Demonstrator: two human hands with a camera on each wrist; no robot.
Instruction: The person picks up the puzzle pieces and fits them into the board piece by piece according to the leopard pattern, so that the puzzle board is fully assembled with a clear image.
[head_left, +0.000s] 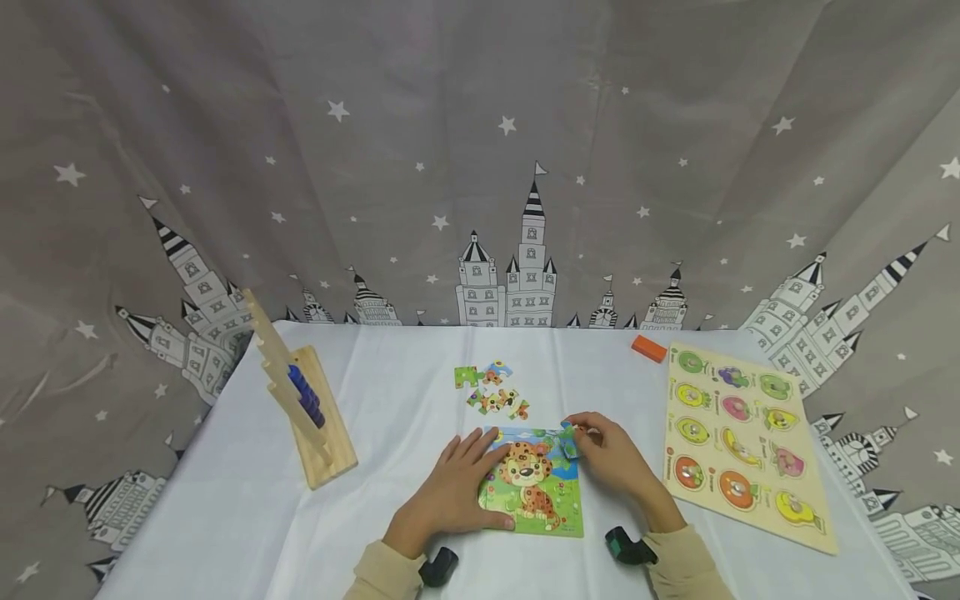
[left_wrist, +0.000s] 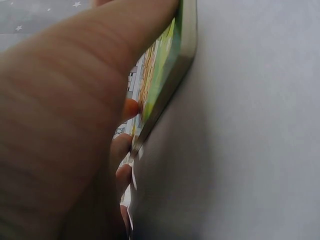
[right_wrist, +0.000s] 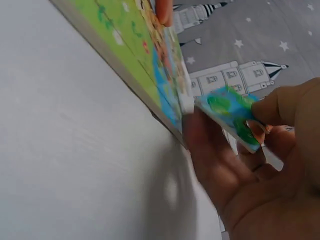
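A jigsaw board (head_left: 564,521) with a spotted leopard cub picture lies on the white cloth. My left hand (head_left: 450,493) rests on its left side, fingers spread and thumb along the lower part. In the left wrist view, the thumb side of that hand covers much of the board's edge (left_wrist: 188,47). At the upper right corner my right hand (head_left: 615,457) pinches a blue and green puzzle piece (right_wrist: 225,107) between thumb and fingers. The right wrist view shows this piece tilted, raised over the corner. Several loose puzzle pieces (head_left: 495,402) lie just beyond the board.
On the left stands a wooden stepped rack (head_left: 330,450) with blue beads (head_left: 306,396). A wooden fruit peg board (head_left: 750,508) lies at the right, with an orange block (head_left: 648,348) by its far corner. A grey castle-print curtain (head_left: 420,100) hangs behind the table.
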